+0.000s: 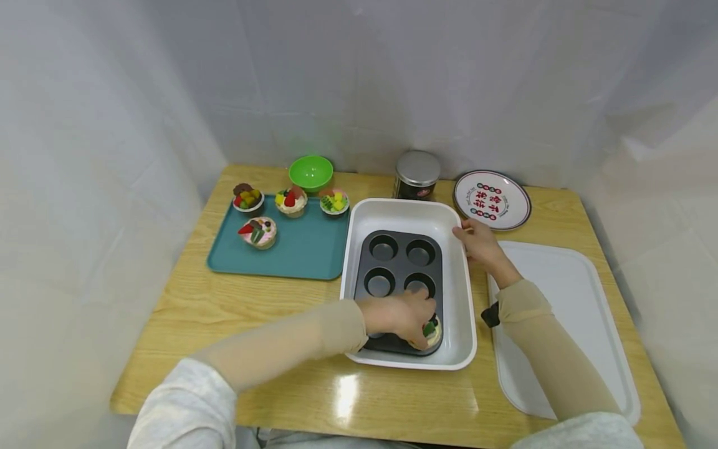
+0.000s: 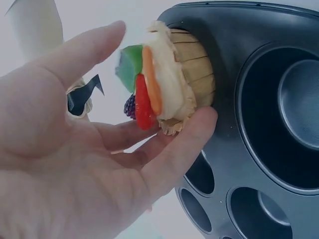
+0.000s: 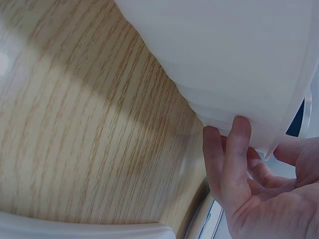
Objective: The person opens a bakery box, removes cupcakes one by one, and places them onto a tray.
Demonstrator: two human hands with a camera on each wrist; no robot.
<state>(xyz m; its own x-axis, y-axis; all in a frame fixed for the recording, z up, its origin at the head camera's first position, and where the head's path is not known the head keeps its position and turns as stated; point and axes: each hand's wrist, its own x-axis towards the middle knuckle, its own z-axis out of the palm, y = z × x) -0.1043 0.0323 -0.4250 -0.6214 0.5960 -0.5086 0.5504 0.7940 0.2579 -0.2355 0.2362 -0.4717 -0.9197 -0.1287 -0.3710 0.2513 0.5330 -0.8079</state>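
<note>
A dark muffin tin (image 1: 401, 265) (image 2: 239, 45) lies inside a deep white tray (image 1: 404, 207) (image 3: 224, 59). My left hand (image 1: 423, 324) (image 2: 159, 74) holds a cupcake (image 1: 432, 330) (image 2: 174, 84) at the tin's near-right cup, fingers (image 2: 197, 124) under its wrapper and thumb above. The cupcake has cream, green, orange and red fruit pieces and a dark berry. The tin's other cups that show are bare. My right hand (image 1: 470, 236) (image 3: 261, 139) grips the tray's right rim near its far corner, fingers on the outer wall and thumb inside.
A teal tray (image 1: 303, 249) at the left carries several decorated cupcakes. Behind stand a green bowl (image 1: 310, 171), a metal can (image 1: 417, 174) and a patterned plate (image 1: 492, 199). A flat white tray (image 1: 566, 293) lies at the right on the wooden table (image 1: 280, 386).
</note>
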